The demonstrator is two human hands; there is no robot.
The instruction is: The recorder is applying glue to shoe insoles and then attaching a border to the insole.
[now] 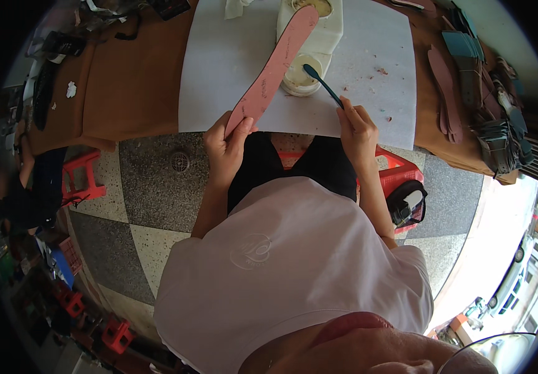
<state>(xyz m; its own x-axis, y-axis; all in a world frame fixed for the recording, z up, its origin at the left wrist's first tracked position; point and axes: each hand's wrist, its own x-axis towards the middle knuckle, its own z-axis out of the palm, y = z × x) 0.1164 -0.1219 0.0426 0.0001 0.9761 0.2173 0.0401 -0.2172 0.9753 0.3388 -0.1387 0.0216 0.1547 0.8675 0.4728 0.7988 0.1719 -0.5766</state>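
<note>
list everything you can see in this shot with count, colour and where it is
insole: 1, pink, held up over the sheet, heel end in the left hand
brush: 1, dark teal, in the right hand, head over the tub lid
tub: 1, white, top middle of the sheet
paper sheet: 1, white, spread on the table
table: 1, brown, across the top
more insoles: a few, pinkish brown, on the table at right
stack of cut pieces: 1, teal and grey, far right
stools: 2 seen, red, one at left, one under the person
floor drain: 1, metal, on the tiled floor
left hand: grips the insole
right hand: grips the brush
</note>
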